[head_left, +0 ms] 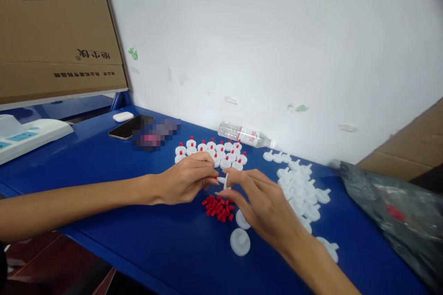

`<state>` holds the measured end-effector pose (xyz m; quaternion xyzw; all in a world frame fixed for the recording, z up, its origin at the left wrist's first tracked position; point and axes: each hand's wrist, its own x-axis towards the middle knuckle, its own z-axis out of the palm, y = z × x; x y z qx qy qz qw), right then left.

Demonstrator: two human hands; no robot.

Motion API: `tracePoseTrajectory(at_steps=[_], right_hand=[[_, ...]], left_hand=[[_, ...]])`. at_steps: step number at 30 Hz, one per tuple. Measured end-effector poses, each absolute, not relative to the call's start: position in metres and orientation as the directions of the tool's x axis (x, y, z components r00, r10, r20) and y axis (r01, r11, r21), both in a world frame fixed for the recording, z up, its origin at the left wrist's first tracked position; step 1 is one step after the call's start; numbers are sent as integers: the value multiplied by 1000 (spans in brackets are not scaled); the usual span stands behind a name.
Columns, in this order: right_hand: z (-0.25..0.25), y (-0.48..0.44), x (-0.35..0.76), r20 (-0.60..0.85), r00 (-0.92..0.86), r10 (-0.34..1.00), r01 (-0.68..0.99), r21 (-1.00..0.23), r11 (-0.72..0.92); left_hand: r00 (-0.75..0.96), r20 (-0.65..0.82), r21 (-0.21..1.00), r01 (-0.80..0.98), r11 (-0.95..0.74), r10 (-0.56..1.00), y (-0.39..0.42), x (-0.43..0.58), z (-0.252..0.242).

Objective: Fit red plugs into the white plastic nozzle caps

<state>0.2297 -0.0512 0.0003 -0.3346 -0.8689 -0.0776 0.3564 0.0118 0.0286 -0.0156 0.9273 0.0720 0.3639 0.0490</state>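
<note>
My left hand [188,176] pinches a small red cap [216,178] at the tip of a white spouted lid [225,181]. The lid's round base is between the thumb and fingers of my right hand [258,196], with its spout pointing left. Just below my hands is a pile of loose red caps [218,208]. Behind them, several white lids with red tips [225,162] stand upright in rows. Two white lids [240,241] lie near my right wrist, and a heap of uncapped white lids [302,196] spreads to the right.
A clear plastic bottle [247,135] lies against the white wall. Farther left on the blue table [145,249] are a phone [129,128], a white case [123,116] and a white power strip [38,136]. A dark plastic bag [391,221] covers the right edge. A cardboard box [58,27] stands at back left.
</note>
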Motion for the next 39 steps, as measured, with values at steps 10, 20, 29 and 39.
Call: tracePoseTrajectory(at_steps=[10,20,29,39], right_hand=[[9,-42,242,636,-607,476,667,81,741],[12,-1,316,352,-274,895,949,-51,311],[1,40,320,231,-194,953,979,-12,203],[31,3,303,370,-189,910,969,-81,234]], left_hand=[[606,796,-104,145,-984,5,26,11,-2],[778,569,-36,348,-937,267,38,8,-5],[856,436,-22,319,-948,278,37,4,-6],[917,375,-5,144,-990,132,33,3,-1]])
